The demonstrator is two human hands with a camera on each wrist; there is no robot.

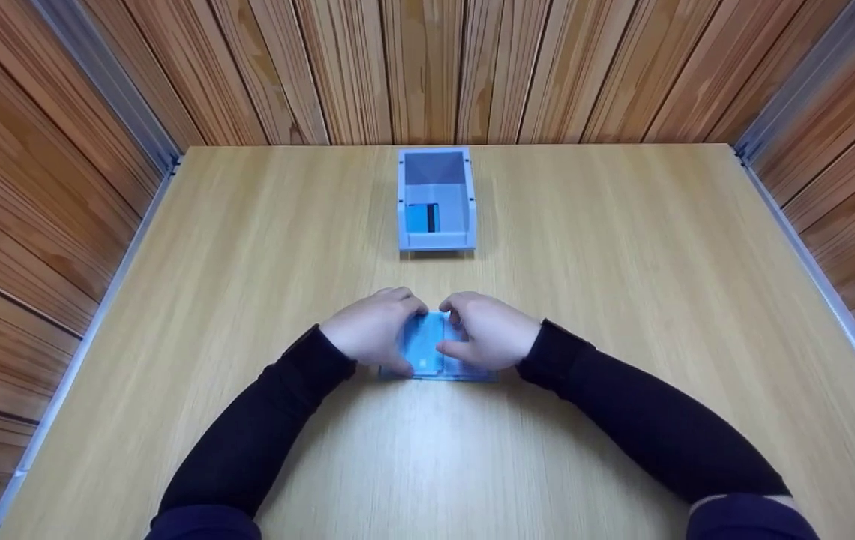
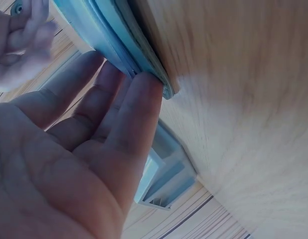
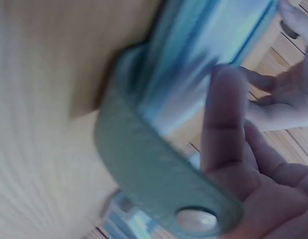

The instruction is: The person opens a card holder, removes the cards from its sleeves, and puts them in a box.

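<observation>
A card holder with light blue clear sleeves point(image 1: 424, 343) lies opened out on the table between both hands. My left hand point(image 1: 375, 326) holds its left part, fingers at the far edge and thumb at the near edge. In the left wrist view, fingertips point(image 2: 146, 87) rest on the edge of the layered sleeves point(image 2: 101, 27). My right hand point(image 1: 491, 330) is over the right part, thumb and forefinger spread apart, the thumb tip right by a sleeve's edge. A green strap point(image 3: 144, 144) with a metal snap point(image 3: 196, 219) sticks out beside the right hand, blurred.
Beyond the hands stands a grey-blue open bin point(image 1: 436, 241) holding a small blue and black item point(image 1: 418, 218). The wooden tabletop point(image 1: 622, 247) is bordered by wood-plank walls point(image 1: 427, 67) at the back and sides, with metal rails along the side edges.
</observation>
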